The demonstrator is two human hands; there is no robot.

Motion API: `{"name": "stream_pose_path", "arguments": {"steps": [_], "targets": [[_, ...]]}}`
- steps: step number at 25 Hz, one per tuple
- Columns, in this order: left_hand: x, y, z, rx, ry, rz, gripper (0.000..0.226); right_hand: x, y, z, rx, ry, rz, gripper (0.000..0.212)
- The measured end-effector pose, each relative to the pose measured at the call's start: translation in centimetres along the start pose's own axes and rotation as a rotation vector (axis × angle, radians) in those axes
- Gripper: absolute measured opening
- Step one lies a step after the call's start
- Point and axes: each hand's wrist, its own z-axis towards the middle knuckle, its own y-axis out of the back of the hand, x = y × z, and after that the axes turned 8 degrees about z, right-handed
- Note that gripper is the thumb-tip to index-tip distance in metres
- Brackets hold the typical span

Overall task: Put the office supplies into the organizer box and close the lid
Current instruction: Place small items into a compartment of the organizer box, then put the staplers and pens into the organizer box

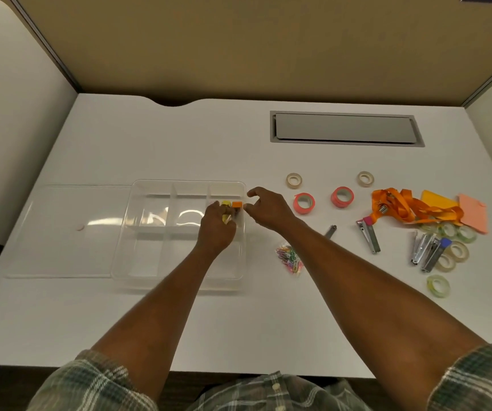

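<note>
A clear organizer box [126,256] with several compartments sits on the white desk, its clear lid [61,229] lying flat to its left. My left hand [216,229] is inside the box's right-hand compartment, fingers closed around a small yellow item [226,204]. A small orange item [237,204] sits next to it in the same compartment. Just right of the box's rim hovers my right hand [268,207], fingers apart and holding nothing. What exactly the two small items are is too small to tell.
To the right lie two pink tape rolls [304,203], two beige rolls [294,180], coloured paper clips [289,258], staplers [368,234], an orange lanyard [398,207], sticky notes [472,213] and several clear tape rolls [438,285]. A grey cable hatch [345,129] sits at the back.
</note>
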Motion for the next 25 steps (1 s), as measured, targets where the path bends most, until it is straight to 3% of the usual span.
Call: {"name": "stream_pose_path", "arguments": {"steps": [5, 12, 25], "targets": [[-2.2, -0.6, -0.8, -0.210, -0.094, 0.021, 0.014, -2.7, 1.4, -2.7, -0.032, -0.004, 0.052, 0.039], [-7.1, -3.9, -2.8, -0.304, -0.191, 0.101, 0.022, -8.3, 6.4, -5.6, -0.089, -0.042, 0.062, 0.035], [-13.3, -14.9, -6.8, -0.069, -0.130, 0.206, 0.024, -19.0, 16.8, -9.9, -0.114, -0.140, 0.109, 0.032]]}}
